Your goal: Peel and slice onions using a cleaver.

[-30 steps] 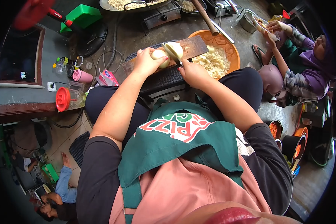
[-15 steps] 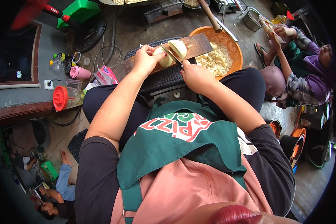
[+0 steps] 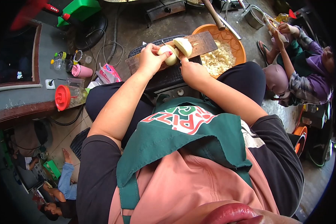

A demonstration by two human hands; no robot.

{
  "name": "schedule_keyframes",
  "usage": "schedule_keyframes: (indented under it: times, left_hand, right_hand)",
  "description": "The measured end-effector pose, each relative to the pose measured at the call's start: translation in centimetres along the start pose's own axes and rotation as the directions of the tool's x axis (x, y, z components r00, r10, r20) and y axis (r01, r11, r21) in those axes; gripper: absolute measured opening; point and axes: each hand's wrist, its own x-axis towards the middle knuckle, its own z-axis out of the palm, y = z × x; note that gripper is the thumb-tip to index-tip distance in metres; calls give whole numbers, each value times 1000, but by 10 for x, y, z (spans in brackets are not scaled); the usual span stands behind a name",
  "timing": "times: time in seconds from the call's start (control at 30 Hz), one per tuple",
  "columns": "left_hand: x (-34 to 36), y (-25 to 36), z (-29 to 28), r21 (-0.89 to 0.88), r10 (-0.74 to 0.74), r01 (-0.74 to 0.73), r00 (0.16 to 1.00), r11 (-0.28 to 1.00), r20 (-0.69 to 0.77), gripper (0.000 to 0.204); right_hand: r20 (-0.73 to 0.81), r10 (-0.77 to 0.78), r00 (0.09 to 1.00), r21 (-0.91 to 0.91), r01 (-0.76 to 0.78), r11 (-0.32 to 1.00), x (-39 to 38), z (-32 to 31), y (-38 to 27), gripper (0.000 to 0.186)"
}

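My left hand (image 3: 149, 62) grips a pale peeled onion (image 3: 168, 59) on a wooden board (image 3: 205, 42), thumb across its side. A cut piece (image 3: 183, 46) lies cut face down or tilted beside it; I cannot tell which. My right hand (image 3: 193, 72) is closed on the handle of a knife (image 3: 177, 53), whose blade is partly hidden between the onion and the piece. The board rests on a black woven-textured surface (image 3: 164, 77). Behind its right end, an orange plastic basket (image 3: 238, 44) holds chopped pale pieces (image 3: 218, 63).
Gas stoves (image 3: 164, 11), a long wooden handle (image 3: 212, 13) and a metal pot (image 3: 254, 18) lie ahead. Bottles (image 3: 58, 64), a pink tumbler (image 3: 82, 71) and a red-lidded container (image 3: 63, 98) stand left. A co-worker (image 3: 306, 74) sits right, holding something; another person (image 3: 61, 194) is at lower left.
The knife blade has sunk lower between the onion and the cut piece and shows less. The board and both my hands appear slightly shifted right in view. The co-worker's hands moved slightly.
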Motion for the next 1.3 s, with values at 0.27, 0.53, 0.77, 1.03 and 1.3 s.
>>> schedule_keyframes:
  times: [0.27,0.53,0.77,1.03,1.3]
  left_hand:
    - [4,-18,-3,127,161,-148,981,981,-105,49]
    - [-4,-3,-2,58,59,-53,993,997,-105,47]
    - [-2,-9,1,37,92,-87,985,995,-148,41]
    - [1,-17,-2,110,120,-107,985,988,-121,41]
    - [2,-21,-2,33,121,-119,990,992,-78,37]
  right_hand:
    - [-187,-175,967,-33,172,985,1,-8,6,26]
    - [-246,-222,943,-49,217,975,-14,-20,5,26]
    - [-145,-159,976,-74,150,986,-30,-29,-4,26]
    - [-13,-56,998,-46,55,997,-19,-26,-15,24]
    - [31,-3,1000,-42,5,999,0,-5,-14,17]
